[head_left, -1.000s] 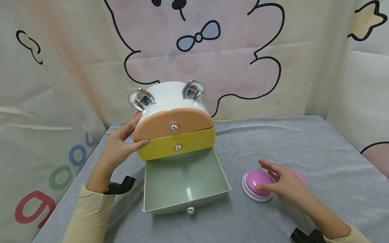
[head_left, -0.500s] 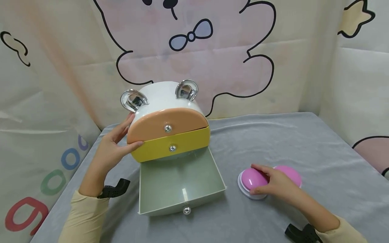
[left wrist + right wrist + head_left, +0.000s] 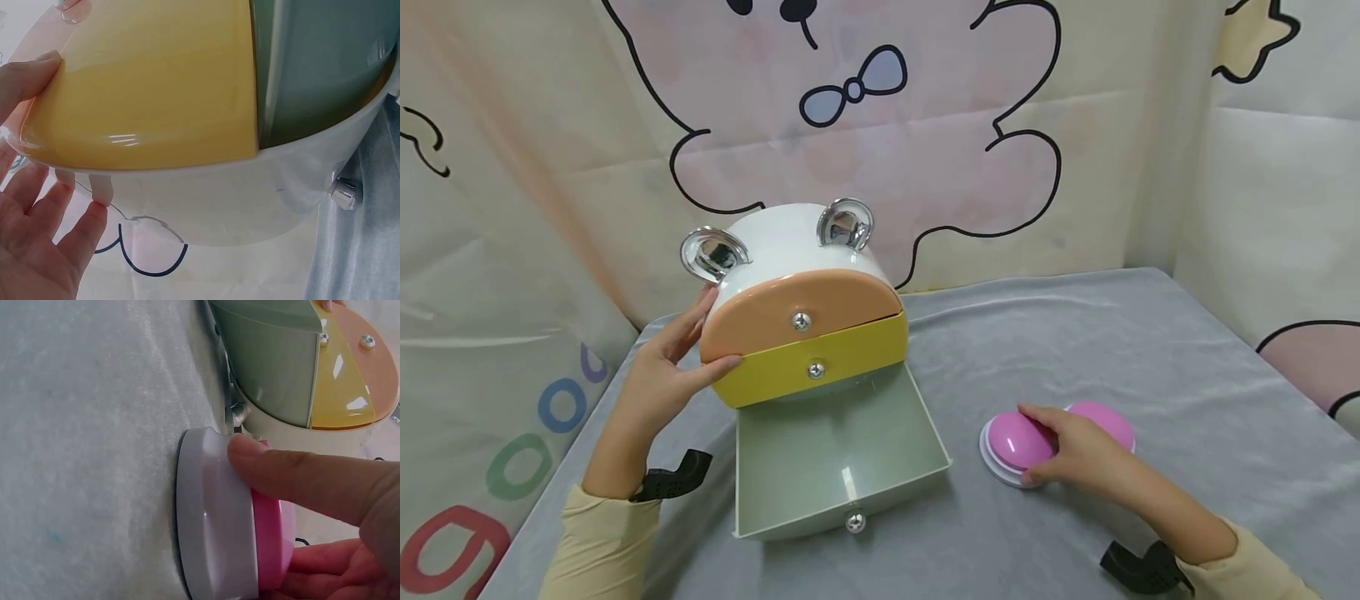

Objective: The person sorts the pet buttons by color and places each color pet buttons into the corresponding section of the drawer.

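A small drawer cabinet with a white rounded body (image 3: 786,242) and silver ear-like parts stands at the middle left in the head view. Its orange drawer (image 3: 805,296) and yellow drawer (image 3: 865,342) are closed; the green bottom drawer (image 3: 790,467) is pulled out, with nothing in it. My left hand (image 3: 655,379) grips the cabinet's left side, thumb on the front and fingers along the side. My right hand (image 3: 1086,450) holds a pink domed push button (image 3: 1015,442) on a white base, its thumb (image 3: 269,462) against the base's edge in the right wrist view.
A second pink domed button (image 3: 1105,421) sits just behind my right hand, partly hidden by it. Grey cloth (image 3: 1000,333) covers the table. A printed curtain (image 3: 925,167) hangs behind and at both sides.
My right hand has come down from hovering over the near pink button and taken hold of it. My left hand keeps its grip on the cabinet. The head view has shifted slightly.
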{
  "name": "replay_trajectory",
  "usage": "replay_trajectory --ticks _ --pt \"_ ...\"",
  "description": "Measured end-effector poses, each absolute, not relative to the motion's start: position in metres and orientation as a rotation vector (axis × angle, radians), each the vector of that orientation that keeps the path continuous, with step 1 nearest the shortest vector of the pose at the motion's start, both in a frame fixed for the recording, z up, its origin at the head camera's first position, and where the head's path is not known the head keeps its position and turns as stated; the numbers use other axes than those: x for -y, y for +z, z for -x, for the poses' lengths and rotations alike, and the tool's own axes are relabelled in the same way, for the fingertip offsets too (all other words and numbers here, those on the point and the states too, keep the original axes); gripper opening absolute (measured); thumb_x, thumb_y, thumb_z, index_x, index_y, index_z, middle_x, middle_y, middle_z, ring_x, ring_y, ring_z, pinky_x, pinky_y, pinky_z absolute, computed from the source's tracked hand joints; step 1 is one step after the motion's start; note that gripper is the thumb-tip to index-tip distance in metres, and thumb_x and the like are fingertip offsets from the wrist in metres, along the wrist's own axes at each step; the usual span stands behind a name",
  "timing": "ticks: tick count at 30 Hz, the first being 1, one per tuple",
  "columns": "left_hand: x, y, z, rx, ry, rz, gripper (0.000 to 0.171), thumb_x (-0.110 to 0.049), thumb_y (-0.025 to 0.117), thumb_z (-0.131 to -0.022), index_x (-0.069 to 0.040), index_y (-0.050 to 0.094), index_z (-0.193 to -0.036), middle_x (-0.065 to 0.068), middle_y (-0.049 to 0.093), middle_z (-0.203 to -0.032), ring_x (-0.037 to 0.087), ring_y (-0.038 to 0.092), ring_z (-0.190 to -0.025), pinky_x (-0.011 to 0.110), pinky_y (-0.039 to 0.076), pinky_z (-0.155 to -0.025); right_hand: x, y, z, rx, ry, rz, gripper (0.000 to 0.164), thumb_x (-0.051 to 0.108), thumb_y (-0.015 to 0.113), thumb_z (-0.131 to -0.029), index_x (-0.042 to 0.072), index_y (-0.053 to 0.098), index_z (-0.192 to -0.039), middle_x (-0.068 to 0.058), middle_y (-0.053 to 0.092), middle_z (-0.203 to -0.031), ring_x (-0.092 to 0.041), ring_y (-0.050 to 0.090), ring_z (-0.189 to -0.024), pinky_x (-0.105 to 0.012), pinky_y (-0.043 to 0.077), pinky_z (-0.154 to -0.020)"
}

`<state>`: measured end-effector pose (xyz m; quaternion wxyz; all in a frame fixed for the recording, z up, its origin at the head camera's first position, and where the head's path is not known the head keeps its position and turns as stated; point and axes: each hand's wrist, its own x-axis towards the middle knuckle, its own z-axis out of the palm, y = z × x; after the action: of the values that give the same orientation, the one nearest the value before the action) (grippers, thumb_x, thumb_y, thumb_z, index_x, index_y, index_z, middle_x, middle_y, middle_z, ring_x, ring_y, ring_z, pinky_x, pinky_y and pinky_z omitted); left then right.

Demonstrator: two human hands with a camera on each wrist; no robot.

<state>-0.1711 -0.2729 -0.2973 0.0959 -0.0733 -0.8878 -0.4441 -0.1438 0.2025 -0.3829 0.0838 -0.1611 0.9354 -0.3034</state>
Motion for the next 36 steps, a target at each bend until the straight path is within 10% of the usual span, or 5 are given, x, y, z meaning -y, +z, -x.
replay_trajectory --ticks 11,20,25,36 --pt "0.2713 -0.2985 0.1711 2.655 -1.254 0.206 0.078 -0.031 0.076 -0.089 -0.051 0.031 -0.150 -0.021 0.027 -0.161 0.028 0.039 -0.147 0.043 0.044 -0.107 -0.2026 -0.3807 0.1402 -2.793 -0.898 0.478 0.097 0.029 0.094 -0.062 -0.010 0.050 -0.139 -0.030 0.060 -0.133 -0.037 0.061 -0.118 -0.050 0.052 -0.094" --pt "0.2723 -0.2971 0.1721 2.628 -1.303 0.230 0.078 -0.028 0.076 -0.089 -0.049 0.032 -0.150 -0.020 0.026 -0.162 0.031 0.036 -0.148 0.058 0.041 -0.110 -0.2012 -0.3800 0.1386 -2.820 -0.887 0.505 0.095 0.030 0.094 -0.062 -0.009 0.052 -0.138 -0.029 0.061 -0.133 -0.039 0.061 -0.119 -0.052 0.052 -0.096" --pt "0.2747 -0.2967 0.1692 2.651 -1.256 0.208 0.079 -0.030 0.076 -0.089 -0.051 0.030 -0.150 -0.021 0.025 -0.162 0.029 0.037 -0.148 0.041 0.044 -0.110 -0.2000 -0.3804 0.1402 -2.816 -0.890 0.518 0.095 0.030 0.094 -0.063 -0.009 0.052 -0.139 -0.029 0.061 -0.133 -0.039 0.061 -0.120 -0.054 0.052 -0.096" --pt "0.2724 -0.2962 0.1712 2.620 -1.324 0.232 0.077 -0.031 0.077 -0.088 -0.052 0.033 -0.148 -0.022 0.026 -0.161 0.030 0.035 -0.149 0.065 0.038 -0.111 -0.2000 -0.3806 0.1367 -2.826 -0.955 0.455 0.093 0.031 0.094 -0.062 -0.008 0.054 -0.137 -0.027 0.061 -0.133 -0.036 0.061 -0.119 -0.044 0.054 -0.094"
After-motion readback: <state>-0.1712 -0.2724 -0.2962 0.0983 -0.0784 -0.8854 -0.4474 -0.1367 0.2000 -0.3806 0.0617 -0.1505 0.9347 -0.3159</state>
